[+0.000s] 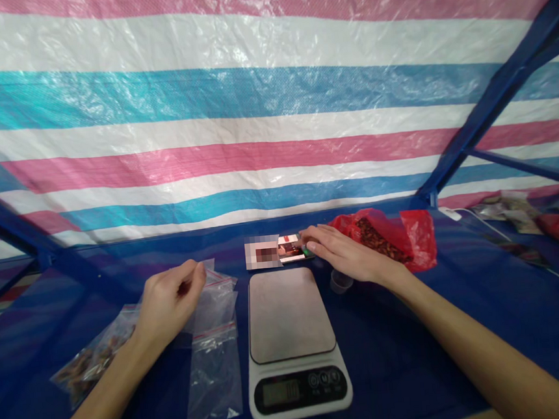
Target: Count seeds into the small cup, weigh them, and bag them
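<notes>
Closest to the camera sits the small white kitchen scale with a grey flat top [294,345] and a dark screen at its 6 o'clock edge; it stands on the dark blue cloth table [399,349]; at its 9 o'clock lies a clear, thin plastic zip bag with a red strip [213,365], flat and limp; the left hand [170,304] is curled up at about 10 o'clock from the scale, and its thumb and finger pinch the top edge of another clear little zip bag [211,282] from the small pile there; these bags look very light, soft and slippery, so I think they would slide and flop; the best place to hold one seems to be the stiffer zip strip at the mouth, pinched with two fingers; at 9 o'clock from that hand lies a clear bag filled with brown bits [90,363]; the right hand [347,256] lies flat and loose at 1 o'clock from the scale, fingers stretched out, tips touching a small phone with a bright screen [293,248] at 12 o'clock; it grips nothing; a small clear plastic cup [339,282] peeks out just under that hand; at 2 o'clock sits a crinkly red plastic bag full of dark red-brown dried bits [389,236], open and soft; behind all hangs a striped pink, white and blue plastic sheet [250,95].
</notes>
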Action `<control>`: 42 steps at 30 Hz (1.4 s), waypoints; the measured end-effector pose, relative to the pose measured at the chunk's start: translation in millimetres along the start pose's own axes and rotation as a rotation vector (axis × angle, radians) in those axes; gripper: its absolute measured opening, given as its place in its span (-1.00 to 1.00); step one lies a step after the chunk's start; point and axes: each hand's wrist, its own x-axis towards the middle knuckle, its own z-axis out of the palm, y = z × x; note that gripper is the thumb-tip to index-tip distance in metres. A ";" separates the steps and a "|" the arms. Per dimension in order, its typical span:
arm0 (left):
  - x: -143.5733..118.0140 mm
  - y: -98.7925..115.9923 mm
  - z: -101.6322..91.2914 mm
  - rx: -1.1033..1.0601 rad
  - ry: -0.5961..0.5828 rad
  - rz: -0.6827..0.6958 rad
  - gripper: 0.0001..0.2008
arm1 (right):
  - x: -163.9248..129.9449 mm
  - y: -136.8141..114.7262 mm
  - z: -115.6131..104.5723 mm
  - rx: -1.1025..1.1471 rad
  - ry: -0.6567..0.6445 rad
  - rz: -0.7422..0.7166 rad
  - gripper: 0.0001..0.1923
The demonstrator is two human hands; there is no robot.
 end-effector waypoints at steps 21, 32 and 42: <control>1.5 -2.1 1.3 0.007 -0.029 -0.010 -0.54 | -2.1 20.4 4.1 -0.057 0.090 0.042 -0.46; 1.5 -3.2 0.4 -0.007 -0.059 -0.037 -0.54 | -1.1 23.9 2.7 -0.062 0.079 0.047 -0.48; 2.3 -1.4 -0.6 -0.013 -0.054 -0.020 -0.54 | 0.5 24.2 4.2 -0.040 0.053 0.057 -0.54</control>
